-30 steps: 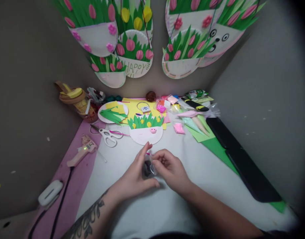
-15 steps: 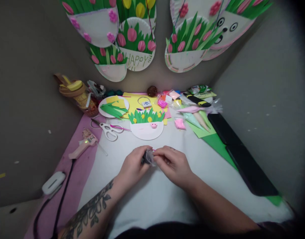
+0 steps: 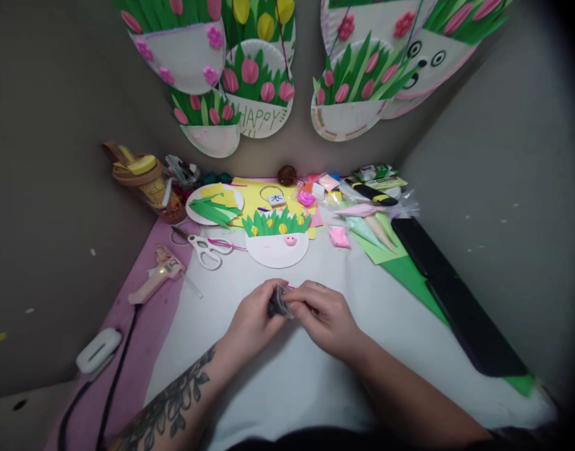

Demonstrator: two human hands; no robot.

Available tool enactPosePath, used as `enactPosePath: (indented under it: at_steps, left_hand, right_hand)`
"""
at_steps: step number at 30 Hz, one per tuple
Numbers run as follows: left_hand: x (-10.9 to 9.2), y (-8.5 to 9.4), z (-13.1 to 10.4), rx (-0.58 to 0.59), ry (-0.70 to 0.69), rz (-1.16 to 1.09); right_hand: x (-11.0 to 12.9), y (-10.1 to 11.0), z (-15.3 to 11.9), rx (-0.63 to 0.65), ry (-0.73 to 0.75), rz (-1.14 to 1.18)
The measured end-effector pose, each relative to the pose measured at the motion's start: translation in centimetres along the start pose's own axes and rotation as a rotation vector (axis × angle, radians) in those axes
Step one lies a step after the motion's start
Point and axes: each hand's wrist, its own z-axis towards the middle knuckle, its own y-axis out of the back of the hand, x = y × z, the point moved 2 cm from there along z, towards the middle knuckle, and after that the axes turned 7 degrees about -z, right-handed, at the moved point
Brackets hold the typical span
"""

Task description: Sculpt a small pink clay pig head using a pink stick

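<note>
My left hand (image 3: 259, 313) is closed around a small clear plastic bag (image 3: 280, 302) with something black inside. My right hand (image 3: 326, 316) pinches at the bag's open side, its thumb and forefinger touching the plastic. The tip of a thin pink stick (image 3: 290, 287) sticks out by the right fingertips; the rest of it is hidden. Just beyond both hands lies a half-round white paper plate piece (image 3: 273, 253) with green paper grass (image 3: 264, 223), yellow flowers and a pink pig-like face (image 3: 290, 240).
White-handled scissors (image 3: 207, 250) and a pink glue gun (image 3: 158, 275) lie to the left. A cup (image 3: 149, 188) stands behind them. Clay packets (image 3: 339, 237), piping bags (image 3: 365, 225) and a black folded device (image 3: 466, 313) are on the right. Decorated plates (image 3: 259, 119) hang on the wall.
The right fingers have shifted slightly at the mouth of the plastic bag, and more of the black content shows. The whole view has dipped a little lower in frame.
</note>
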Motion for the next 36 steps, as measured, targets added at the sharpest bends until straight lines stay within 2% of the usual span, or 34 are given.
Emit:
enactPosePath:
  at_steps: [4, 10, 13, 16, 19, 24, 28, 32, 36]
  left_hand:
    - [-0.1, 0.1, -0.2, -0.041, 0.041, 0.017]
    - [0.0, 0.4, -0.5, -0.049, -0.072, 0.183]
    - [-0.2, 0.7, -0.4, -0.026, -0.173, 0.051]
    - [-0.2, 1.0, -0.4, -0.046, -0.168, -0.109]
    - [-0.1, 1.1, -0.5, -0.089, -0.213, -0.107]
    - [-0.5, 1.2, -0.5, -0.144, -0.277, -0.044]
    - [-0.9, 1.4, -0.3, -0.111, -0.282, -0.003]
    - [-0.8, 1.2, -0.3, -0.074, -0.353, 0.031]
    - [-0.9, 1.2, -0.3, -0.084, -0.355, 0.079]
  right_hand:
    - [0.1, -0.4, -0.3, 0.020, 0.054, -0.046]
    - [0.1, -0.2, -0.9, -0.102, 0.089, -0.044]
    - [-0.3, 0.0, -0.8, -0.084, 0.073, -0.073]
    - [-0.7, -0.1, -0.8, -0.035, 0.114, -0.080]
    - [-1.2, -0.2, -0.9, -0.037, 0.120, -0.053]
    - [-1.7, -0.1, -1.2, -0.119, 0.064, 0.005]
    - [-1.5, -0.3, -1.0, -0.100, 0.093, -0.043]
    - [-1.0, -0.7, -0.7, -0.069, 0.161, -0.114]
    - [-1.1, -0.8, -0.8, -0.127, 0.075, -0.073]
